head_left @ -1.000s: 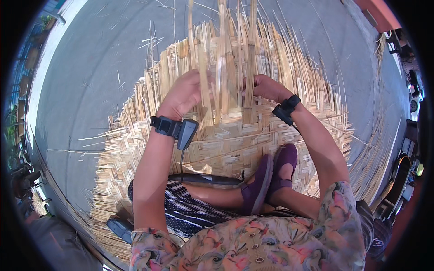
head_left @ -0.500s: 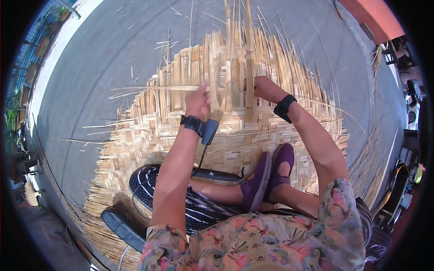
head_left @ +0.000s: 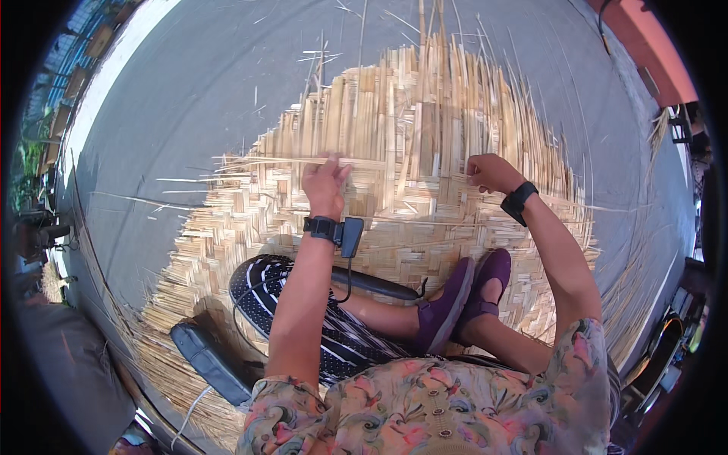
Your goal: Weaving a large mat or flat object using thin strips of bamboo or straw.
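A large mat (head_left: 205, 258) of pale, woven split bamboo lies beneath me, its loose strips fanning out along the edges. My left hand (head_left: 326, 182) is at a thin crosswise strip (head_left: 265, 159) on the upper middle of the mat, fingers closed around it. To its right, my right hand (head_left: 493, 173) is low over lengthwise strips (head_left: 440, 106), its fingers curled; what they grip, if anything, is hidden. Dark bands with devices sit on both my wrists. My legs, in patterned trousers, are folded on the mat, with purple shoes (head_left: 447, 303) below and between the hands.
Grey paved ground (head_left: 152, 106) surrounds the mat. A black pad (head_left: 208, 360) with a cable lies beside my left leg. Dark grey fabric (head_left: 68, 364) is at the lower left. A red structure (head_left: 656, 68) stands upper right; assorted items (head_left: 671, 349) line the right rim.
The long upright strips between my hands have gone down toward the mat. My left hand has shifted right and down onto the crosswise strip; my right hand has moved right and down, away from those strips.
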Motion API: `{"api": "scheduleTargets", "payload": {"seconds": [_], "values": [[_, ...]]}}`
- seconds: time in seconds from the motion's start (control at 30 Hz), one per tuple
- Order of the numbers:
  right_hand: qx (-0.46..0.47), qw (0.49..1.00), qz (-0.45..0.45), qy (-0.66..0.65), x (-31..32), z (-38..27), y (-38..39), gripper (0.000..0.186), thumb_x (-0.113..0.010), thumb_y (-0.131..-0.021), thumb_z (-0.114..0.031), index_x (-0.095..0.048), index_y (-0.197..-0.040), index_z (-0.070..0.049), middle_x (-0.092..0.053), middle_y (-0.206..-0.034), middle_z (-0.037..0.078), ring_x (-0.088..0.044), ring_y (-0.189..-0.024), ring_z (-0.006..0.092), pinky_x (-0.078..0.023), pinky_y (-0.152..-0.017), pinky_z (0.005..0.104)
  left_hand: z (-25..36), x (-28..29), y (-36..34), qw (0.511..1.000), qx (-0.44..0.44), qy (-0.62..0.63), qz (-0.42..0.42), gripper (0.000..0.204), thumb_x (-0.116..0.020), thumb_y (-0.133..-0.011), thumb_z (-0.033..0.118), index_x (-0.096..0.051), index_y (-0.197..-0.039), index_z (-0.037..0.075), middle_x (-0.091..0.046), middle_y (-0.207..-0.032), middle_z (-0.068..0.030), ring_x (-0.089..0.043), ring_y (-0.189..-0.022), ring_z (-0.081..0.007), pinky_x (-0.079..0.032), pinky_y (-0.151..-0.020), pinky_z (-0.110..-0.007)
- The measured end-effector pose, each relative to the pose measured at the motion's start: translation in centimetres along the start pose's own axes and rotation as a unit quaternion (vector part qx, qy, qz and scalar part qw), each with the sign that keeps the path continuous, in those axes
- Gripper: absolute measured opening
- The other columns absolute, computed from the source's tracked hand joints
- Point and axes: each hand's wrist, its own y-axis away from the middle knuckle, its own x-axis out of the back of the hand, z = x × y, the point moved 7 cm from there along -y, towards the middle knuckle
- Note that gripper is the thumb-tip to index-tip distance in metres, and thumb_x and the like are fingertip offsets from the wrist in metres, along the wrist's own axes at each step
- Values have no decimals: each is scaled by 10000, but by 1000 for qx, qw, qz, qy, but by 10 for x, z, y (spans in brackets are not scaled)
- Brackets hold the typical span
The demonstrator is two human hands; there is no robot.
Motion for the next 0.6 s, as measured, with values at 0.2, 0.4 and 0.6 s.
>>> {"api": "scheduleTargets", "payload": {"seconds": [0.2,0.4,0.6], "values": [[8,999,-7,38,4,6,-15,112,-702,-796,-50,-611,-847,-11,-629,-692,61,-657,-598,143,-484,-500,283,12,-1,10,997,35,71,-25,140,-565,-945,14,-562,-1086,13,-642,-997,-114,-676,-867,-220,-614,-752,-350],[-4,840,45,540,10,-37,1,285,-812,-680,-289,-723,-888,-115,-694,-897,114,-666,-898,308,-503,-768,428,20,16,10,998,46,35,-9,168,-607,-930,25,-571,-1094,16,-631,-985,-98,-657,-867,-192,-608,-752,-318],[338,941,32,8,-87,-163,-25,433,-592,-953,-174,-482,-1341,-17,-606,-1169,176,-601,-1048,290,-458,-921,391,48,2,24,993,14,-33,-109,251,-658,-908,29,-629,-1157,22,-659,-1023,-65,-645,-891,-157,-578,-782,-278]]}}
